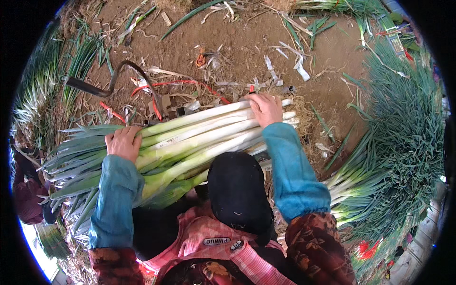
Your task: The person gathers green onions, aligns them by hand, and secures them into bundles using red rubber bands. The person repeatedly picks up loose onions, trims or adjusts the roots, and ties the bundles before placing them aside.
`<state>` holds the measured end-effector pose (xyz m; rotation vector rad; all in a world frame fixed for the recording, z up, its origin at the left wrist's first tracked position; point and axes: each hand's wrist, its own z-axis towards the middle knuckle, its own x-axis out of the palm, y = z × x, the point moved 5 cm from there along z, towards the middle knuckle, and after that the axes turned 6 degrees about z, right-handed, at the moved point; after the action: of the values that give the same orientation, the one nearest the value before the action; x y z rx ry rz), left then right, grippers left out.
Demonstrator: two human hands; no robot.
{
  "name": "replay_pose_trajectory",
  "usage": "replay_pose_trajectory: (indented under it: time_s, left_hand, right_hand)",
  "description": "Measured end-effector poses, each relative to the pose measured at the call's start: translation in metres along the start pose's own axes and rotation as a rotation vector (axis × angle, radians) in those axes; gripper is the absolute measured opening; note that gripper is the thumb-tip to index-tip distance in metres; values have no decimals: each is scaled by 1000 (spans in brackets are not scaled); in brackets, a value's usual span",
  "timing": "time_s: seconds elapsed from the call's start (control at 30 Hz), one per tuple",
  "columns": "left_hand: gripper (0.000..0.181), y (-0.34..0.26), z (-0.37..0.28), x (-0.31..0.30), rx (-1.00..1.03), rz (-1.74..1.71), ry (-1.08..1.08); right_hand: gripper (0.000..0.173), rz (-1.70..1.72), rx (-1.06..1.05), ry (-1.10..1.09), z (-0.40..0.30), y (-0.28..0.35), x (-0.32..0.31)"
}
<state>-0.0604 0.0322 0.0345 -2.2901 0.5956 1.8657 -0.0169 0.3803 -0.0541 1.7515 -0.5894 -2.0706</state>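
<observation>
A thick bunch of large green onions (pixel 199 131) lies across in front of me, its green leaves to the left and its white, rooted ends to the right. On the upper edge of the bunch, near where the leaves begin, my left hand (pixel 124 142) rests with bent fingers. My right hand (pixel 265 108) curls over the white stalks close to the roots. Just beyond the bunch, a bent dark metal rod with a sleeve-like handle (pixel 83 86) rises at the left. Red strapping (pixel 171 83) lies on the ground behind the stalks.
A large heap of green onions (pixel 395 153) lies on the right, with more onions (pixel 41 74) at the far left. Another bundle (pixel 331 5) is at the top. Scraps of white tape (pixel 301 67) and loose leaves (pixel 192 13) litter the bare soil. A person's dark clothing shows at the left edge.
</observation>
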Motion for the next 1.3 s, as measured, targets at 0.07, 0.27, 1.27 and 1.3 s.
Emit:
replay_pose_trajectory:
  time_s: [0.07, 0.27, 1.27, 1.3]
  left_hand:
    - [24, 0, 2, 0, -8, 0, 2]
    - [26, 9, 0, 2, -32, 39, 43]
    - [42, 2, 1, -3, 37, -25, 58]
    - [41, 3, 0, -3, 44, -23, 35]
  right_hand:
    - [19, 27, -108, -66, -8, -1, -2]
    - [25, 271, -265, 130, -22, 87, 8]
    - [32, 41, -485, 286, -25, 130, -5]
    - [29, 79, -463, 286, -25, 131, -6]
